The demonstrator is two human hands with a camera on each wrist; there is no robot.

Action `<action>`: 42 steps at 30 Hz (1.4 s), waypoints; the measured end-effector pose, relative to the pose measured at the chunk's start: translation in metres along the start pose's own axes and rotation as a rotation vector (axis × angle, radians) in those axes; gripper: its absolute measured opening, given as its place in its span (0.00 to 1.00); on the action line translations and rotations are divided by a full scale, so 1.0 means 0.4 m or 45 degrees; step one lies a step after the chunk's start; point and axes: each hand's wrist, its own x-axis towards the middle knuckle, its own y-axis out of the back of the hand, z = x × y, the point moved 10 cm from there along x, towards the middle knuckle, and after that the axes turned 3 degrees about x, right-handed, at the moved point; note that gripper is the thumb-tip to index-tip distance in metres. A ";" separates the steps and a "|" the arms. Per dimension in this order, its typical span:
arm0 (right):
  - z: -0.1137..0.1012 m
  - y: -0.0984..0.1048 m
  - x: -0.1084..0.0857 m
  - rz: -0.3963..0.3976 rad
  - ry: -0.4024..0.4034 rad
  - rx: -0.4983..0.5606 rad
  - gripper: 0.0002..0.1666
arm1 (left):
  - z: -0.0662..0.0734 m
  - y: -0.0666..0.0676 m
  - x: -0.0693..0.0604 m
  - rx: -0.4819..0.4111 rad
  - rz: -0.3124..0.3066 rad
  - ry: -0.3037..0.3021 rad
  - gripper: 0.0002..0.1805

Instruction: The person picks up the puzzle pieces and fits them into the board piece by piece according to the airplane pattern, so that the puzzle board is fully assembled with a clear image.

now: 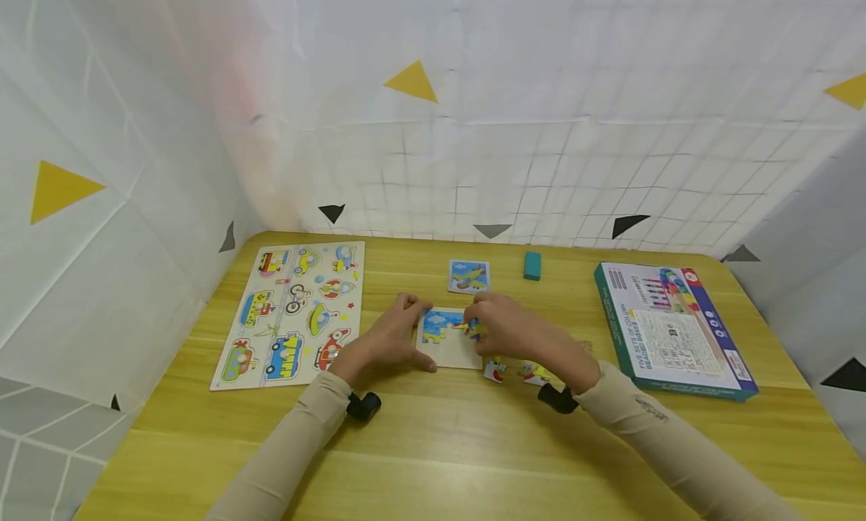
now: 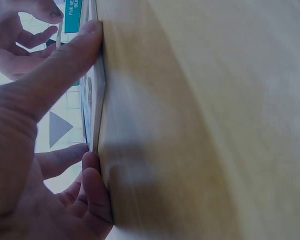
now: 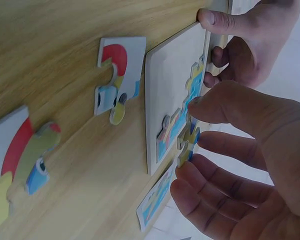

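On yellow wooden table [image 1: 433, 446]: pale square wooden tray [image 1: 457, 353], clock centre; pale rectangular wooden board [image 1: 294, 322], 9 o'clock; blue square printed card [image 1: 469, 276], 12; teal rectangular block [image 1: 532, 266], 1; green-edged rectangular box [image 1: 676, 329], 3.

The box [image 1: 676, 333] read "FIVE SETS OF COLUMN" on its face, above a second line resembling "BEADED BOXES" (its letters were blurred). Its green side [image 2: 73, 24] showed "FIVE SE" and "BEA" in the left wrist view.

Left arm [image 1: 291, 438] and right arm [image 1: 670, 438] reach forward. The left hand [image 1: 389, 333] spreads thumb [image 2: 65, 69] from fingers [image 2: 96, 190]; the right hand [image 1: 506, 327] pinches between thumb and fingers.
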 end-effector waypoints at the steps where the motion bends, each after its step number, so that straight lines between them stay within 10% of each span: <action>1: -0.003 -0.001 0.002 0.000 0.004 0.000 0.20 | 0.001 0.001 0.000 0.001 0.000 -0.004 0.61; 42: -0.056 -0.040 0.062 0.018 0.087 0.008 0.21 | 0.003 0.004 -0.002 -0.007 -0.001 -0.026 0.61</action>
